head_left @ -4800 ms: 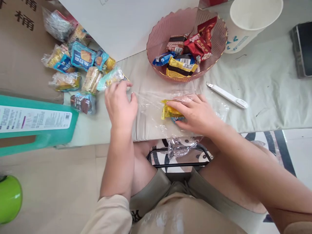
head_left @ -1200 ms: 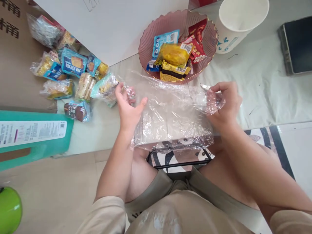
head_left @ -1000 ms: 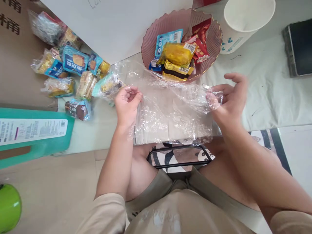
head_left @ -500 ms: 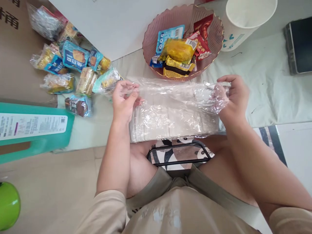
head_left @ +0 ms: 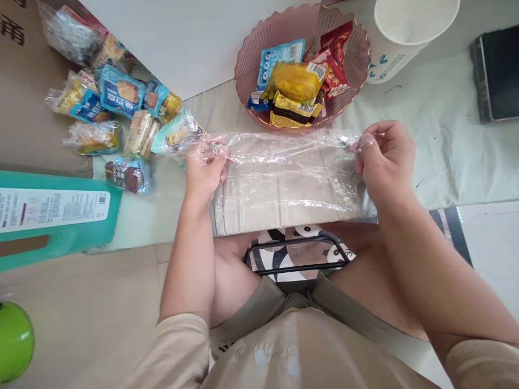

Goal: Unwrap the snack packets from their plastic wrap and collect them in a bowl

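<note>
A clear plastic bag (head_left: 284, 183), wrinkled and shiny, is stretched between my hands at the near edge of the cloth-covered table. My left hand (head_left: 206, 165) pinches its upper left corner, the fingers closed on the film. The upper right corner is held between the thumb and fingers of my right hand (head_left: 385, 159). Only the pale cloth shows through the film; I see nothing inside the bag. Just beyond it stands a pink ribbed bowl (head_left: 251, 59) with several wrapped snacks, a yellow packet (head_left: 298, 81) on top.
Several wrapped snacks (head_left: 121, 92) lie at the left, beside a cardboard box (head_left: 28, 108). A green jug (head_left: 93, 232) lies near the left edge. Behind the right hand are a white paper cup (head_left: 399, 48) and a dark phone (head_left: 500, 73). A green round object (head_left: 14, 343) is at lower left.
The bag's right side, bunched around my right hand before, is now spread flatter and wider. My right fingers have closed into a pinch on its corner. The left hand has barely moved.
</note>
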`<state>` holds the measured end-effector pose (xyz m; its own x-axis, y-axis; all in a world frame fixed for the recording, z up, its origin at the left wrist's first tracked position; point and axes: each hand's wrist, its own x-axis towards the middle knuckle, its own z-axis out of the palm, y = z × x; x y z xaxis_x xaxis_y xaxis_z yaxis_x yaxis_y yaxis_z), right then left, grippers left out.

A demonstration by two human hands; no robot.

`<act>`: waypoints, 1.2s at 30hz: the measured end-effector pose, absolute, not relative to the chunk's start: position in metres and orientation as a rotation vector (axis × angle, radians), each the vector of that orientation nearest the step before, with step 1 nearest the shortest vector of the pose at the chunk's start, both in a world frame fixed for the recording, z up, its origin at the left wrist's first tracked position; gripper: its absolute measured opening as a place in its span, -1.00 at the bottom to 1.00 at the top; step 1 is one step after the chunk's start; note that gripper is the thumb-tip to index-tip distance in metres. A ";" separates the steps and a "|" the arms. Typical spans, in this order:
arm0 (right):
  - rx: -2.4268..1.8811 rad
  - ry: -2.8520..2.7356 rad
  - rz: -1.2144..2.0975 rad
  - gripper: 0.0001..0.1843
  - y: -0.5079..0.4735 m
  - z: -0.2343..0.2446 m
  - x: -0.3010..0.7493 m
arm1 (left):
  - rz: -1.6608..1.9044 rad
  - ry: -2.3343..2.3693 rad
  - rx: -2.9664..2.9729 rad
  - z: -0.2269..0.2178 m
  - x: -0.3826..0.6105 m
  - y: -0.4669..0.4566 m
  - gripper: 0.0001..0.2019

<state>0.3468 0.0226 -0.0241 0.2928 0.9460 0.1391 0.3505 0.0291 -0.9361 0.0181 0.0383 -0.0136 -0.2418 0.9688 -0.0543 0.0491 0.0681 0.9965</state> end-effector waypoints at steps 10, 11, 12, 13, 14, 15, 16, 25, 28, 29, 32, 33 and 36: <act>-1.122 -1.671 0.507 -0.83 0.017 -0.020 0.348 | 1.256 1.410 1.096 -0.012 0.016 0.039 -0.69; -1.112 -1.624 0.520 -0.88 0.017 -0.017 0.346 | 1.276 1.400 1.081 -0.011 0.017 0.039 -0.70; -1.111 -1.576 0.541 -0.82 0.017 -0.015 0.345 | 1.296 1.401 1.058 -0.011 0.017 0.039 -0.70; -1.118 -1.529 0.556 -0.77 0.016 -0.014 0.344 | 1.305 1.407 1.033 -0.010 0.017 0.038 -0.71; -1.133 -1.495 0.573 -0.75 0.016 -0.013 0.344 | 1.308 1.411 1.012 -0.009 0.018 0.038 -0.71; -1.161 -1.481 0.597 -0.77 0.015 -0.013 0.345 | 1.304 1.409 0.995 -0.008 0.017 0.038 -0.71; -1.189 -1.492 0.633 -0.81 0.014 -0.014 0.347 | 1.291 1.402 0.984 -0.008 0.017 0.038 -0.71; -1.386 -1.734 0.724 -0.81 0.012 -0.019 0.352 | 1.211 1.460 0.865 -0.001 0.021 0.039 -0.81; -1.306 -1.614 0.695 -0.86 0.010 -0.016 0.345 | 1.187 1.479 0.839 -0.004 0.023 0.037 -0.82; -1.300 -1.574 0.698 -0.89 0.009 -0.014 0.343 | 1.176 1.476 0.840 -0.005 0.023 0.036 -0.82; -1.329 -1.485 0.734 -0.93 0.008 -0.011 0.339 | 1.187 1.429 0.853 -0.005 0.022 0.034 -0.84; -1.325 -1.448 0.754 -0.92 0.008 -0.010 0.339 | 1.208 1.402 0.852 -0.004 0.022 0.034 -0.86; -1.265 -1.277 0.844 -0.88 0.009 -0.010 0.339 | 1.274 1.309 0.821 0.002 0.022 0.033 -0.83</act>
<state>0.3391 0.0090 -0.0095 0.1663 0.9638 0.2084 0.1857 0.1769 -0.9666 0.0221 0.0330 0.0025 -0.1801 0.9579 -0.2237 -0.1981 0.1875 0.9621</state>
